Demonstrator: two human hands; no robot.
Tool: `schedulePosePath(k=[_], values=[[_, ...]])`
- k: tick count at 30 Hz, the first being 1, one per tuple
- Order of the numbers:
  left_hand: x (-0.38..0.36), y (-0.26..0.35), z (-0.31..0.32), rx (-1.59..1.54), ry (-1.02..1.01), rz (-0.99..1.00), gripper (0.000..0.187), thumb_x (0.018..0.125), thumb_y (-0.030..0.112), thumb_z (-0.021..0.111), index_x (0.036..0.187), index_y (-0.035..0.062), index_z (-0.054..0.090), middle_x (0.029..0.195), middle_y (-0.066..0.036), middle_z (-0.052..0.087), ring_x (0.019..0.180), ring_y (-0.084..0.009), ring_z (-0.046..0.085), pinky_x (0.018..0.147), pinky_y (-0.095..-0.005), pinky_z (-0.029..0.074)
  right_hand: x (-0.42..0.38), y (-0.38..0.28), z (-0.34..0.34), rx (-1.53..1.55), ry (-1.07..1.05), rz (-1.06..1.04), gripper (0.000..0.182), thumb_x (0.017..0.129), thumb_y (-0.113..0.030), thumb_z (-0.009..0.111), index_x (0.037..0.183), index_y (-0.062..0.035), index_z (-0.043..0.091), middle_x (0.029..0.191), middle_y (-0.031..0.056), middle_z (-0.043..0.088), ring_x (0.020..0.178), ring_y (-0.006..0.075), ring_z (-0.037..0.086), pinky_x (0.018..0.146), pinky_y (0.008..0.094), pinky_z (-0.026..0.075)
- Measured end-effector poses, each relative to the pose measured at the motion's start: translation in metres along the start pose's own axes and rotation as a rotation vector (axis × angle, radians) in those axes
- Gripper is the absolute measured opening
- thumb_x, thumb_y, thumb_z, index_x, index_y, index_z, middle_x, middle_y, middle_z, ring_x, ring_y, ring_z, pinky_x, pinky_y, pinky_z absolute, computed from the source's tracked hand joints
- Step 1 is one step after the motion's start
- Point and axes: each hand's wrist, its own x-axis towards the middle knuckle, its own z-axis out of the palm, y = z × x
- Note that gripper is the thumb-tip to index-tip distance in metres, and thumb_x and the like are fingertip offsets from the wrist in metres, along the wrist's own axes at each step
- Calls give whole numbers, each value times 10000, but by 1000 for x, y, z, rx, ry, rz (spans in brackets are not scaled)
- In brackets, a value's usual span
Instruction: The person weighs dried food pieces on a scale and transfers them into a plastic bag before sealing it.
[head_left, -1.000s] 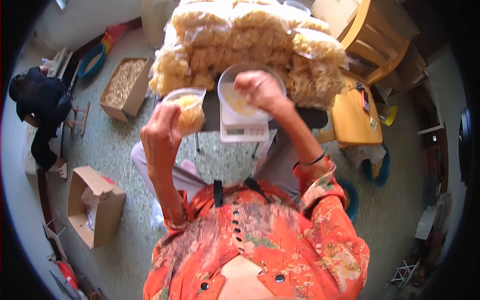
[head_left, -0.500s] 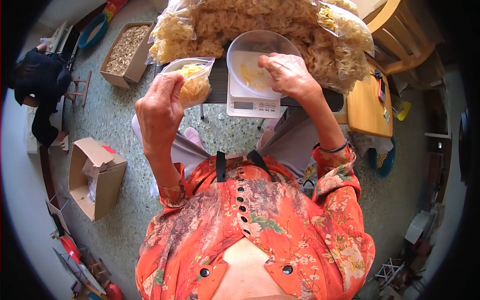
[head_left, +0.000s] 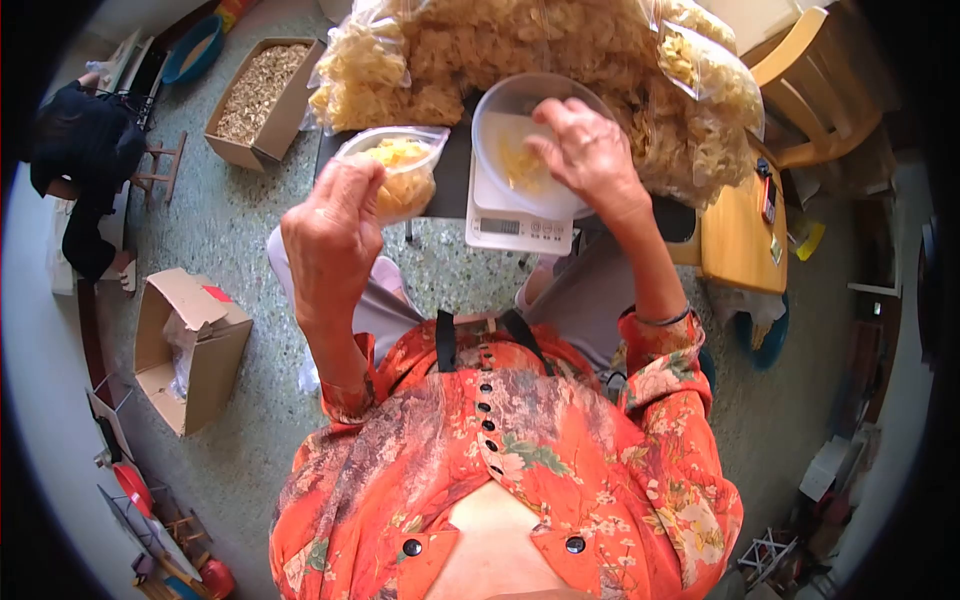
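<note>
Pinched at its edge in my left hand (head_left: 338, 215) is a clear zip bag (head_left: 408, 190) partly filled with pale yellow dried flakes, its mouth open. My right hand (head_left: 585, 150) is over a translucent plastic bowl (head_left: 488, 130), thumb and fingers apart. A few of the same flakes (head_left: 520, 165) lie in the bowl, partly covered by my fingers. Under the bowl stands a white kitchen scale (head_left: 518, 236); its display digits are too small to read.
Large bags of dried flakes (head_left: 500, 50) are heaped across the back of the dark table (head_left: 455, 195). A wooden chair (head_left: 800, 90) stands to the right. On the floor at left are an open carton (head_left: 195, 350) and a box of flakes (head_left: 262, 95). A person in dark clothes (head_left: 90, 150) bends at far left.
My right hand's thumb and fingers have spread apart over the bowl. My left hand still grips the bag, whose mouth looks wider. The view has shifted slightly.
</note>
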Motion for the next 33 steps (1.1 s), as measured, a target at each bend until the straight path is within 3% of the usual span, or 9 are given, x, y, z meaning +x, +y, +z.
schedulePosePath(k=[1, 5, 16, 24, 27, 28, 29, 32, 33], values=[[0, -1, 0, 6, -11, 8, 124, 864, 24, 715, 969, 57, 658, 922, -133, 693, 729, -346, 691, 597, -418, 541, -1, -5, 0, -109, -82, 56, 348, 880, -382, 715, 1017, -76, 622, 899, 180, 648, 843, 370, 683, 726, 463, 558], [1, 1, 0, 3, -23, 26, 197, 815, -23, 691, 987, 68, 660, 948, -134, 700, 690, -340, 681, 584, -417, 536, -1, -17, 15, -189, -199, 135, 422, 869, -481, 723, 1056, -111, 644, 928, 149, 640, 857, 371, 677, 741, 470, 559], [1, 2, -6, 5, -43, 25, 295, 754, -66, 662, 1023, 56, 661, 1000, -132, 706, 723, -322, 696, 628, -401, 556, 8, -27, 10, -113, -314, 161, 230, 806, -243, 730, 972, -114, 638, 926, 127, 637, 904, 361, 665, 781, 474, 539], [0, 3, -10, 8, -63, 10, 305, 750, -59, 660, 1032, 55, 686, 1051, -116, 698, 719, -311, 701, 635, -397, 567, 9, -30, -14, 160, -121, 208, 109, 814, -109, 710, 899, -63, 658, 835, 100, 646, 768, 262, 663, 731, 385, 525], [-2, 1, -10, -3, -34, 8, 288, 754, -54, 662, 1015, 62, 699, 1052, -92, 679, 710, -309, 698, 633, -399, 569, 7, -24, -17, 251, -87, 254, 123, 807, -122, 741, 899, -84, 670, 853, 98, 652, 801, 282, 666, 737, 409, 526], [-3, 1, -10, -2, -37, -10, 281, 756, -54, 663, 1004, 70, 705, 1041, -80, 666, 706, -308, 697, 632, -402, 570, 7, -24, -20, 290, -62, 259, 93, 835, -66, 719, 899, -61, 652, 796, 59, 648, 737, 190, 650, 698, 341, 517], [-3, 1, -11, -3, -38, -10, 281, 756, -54, 663, 1004, 70, 705, 1041, -80, 666, 706, -308, 697, 632, -402, 570, 6, -20, -19, 290, -62, 260, 93, 835, -66, 719, 899, -61, 652, 796, 59, 648, 737, 190, 650, 698, 341, 517], [-3, 1, -8, -39, -17, -27, 260, 763, -60, 661, 976, 87, 697, 968, -86, 633, 728, -327, 691, 636, -424, 567, 3, -9, -16, 837, 8, 374, 40, 922, -38, 667, 933, -30, 630, 803, -24, 631, 750, 41, 584, 675, 222, 470], [-2, 4, -9, -36, -24, -32, 233, 789, -51, 667, 981, 80, 683, 968, -98, 636, 755, -341, 688, 650, -431, 565, 2, -4, -15, 908, 42, 380, 56, 934, -55, 681, 957, -32, 636, 813, -11, 653, 752, 53, 595, 673, 218, 476]])
